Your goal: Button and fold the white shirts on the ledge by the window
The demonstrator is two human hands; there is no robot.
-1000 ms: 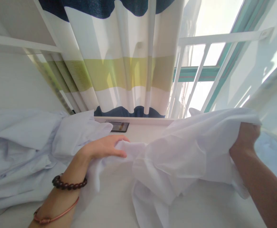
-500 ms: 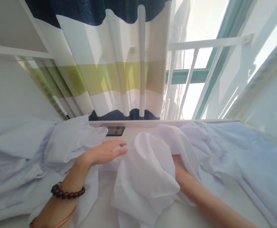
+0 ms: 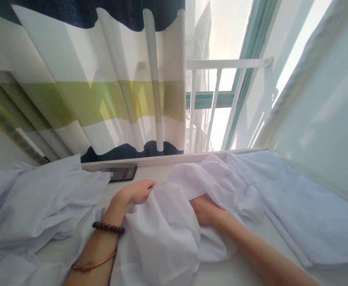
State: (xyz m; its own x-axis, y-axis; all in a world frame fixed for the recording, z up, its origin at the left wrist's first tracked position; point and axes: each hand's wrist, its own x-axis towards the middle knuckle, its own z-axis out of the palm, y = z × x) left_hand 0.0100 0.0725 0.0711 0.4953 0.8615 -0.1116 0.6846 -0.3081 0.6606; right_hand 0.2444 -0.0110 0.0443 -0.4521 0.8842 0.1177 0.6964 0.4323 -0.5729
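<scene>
Bunched white cloth (image 3: 164, 230) lies in front of me, rumpled and partly lifted into loose folds. My left hand (image 3: 138, 191), with a dark bead bracelet and a copper-coloured bangle on its arm, is closed on the cloth's upper left edge. From the right, my right hand (image 3: 205, 210) reaches in under a fold of the same cloth. Its fingers are hidden by the fabric, so their grip does not show.
More white fabric (image 3: 39, 202) is heaped at the left. A flatter white piece (image 3: 299, 198) lies at the right. Near the back edge rests a dark phone-like device (image 3: 126, 173), partly blurred out. Beyond are a striped curtain (image 3: 117, 99) and a white railing (image 3: 230, 63) before the window.
My left hand has gone from hovering with fingers apart to gripping the cloth's edge. More of my right hand shows from under the fold. The view has turned to the right.
</scene>
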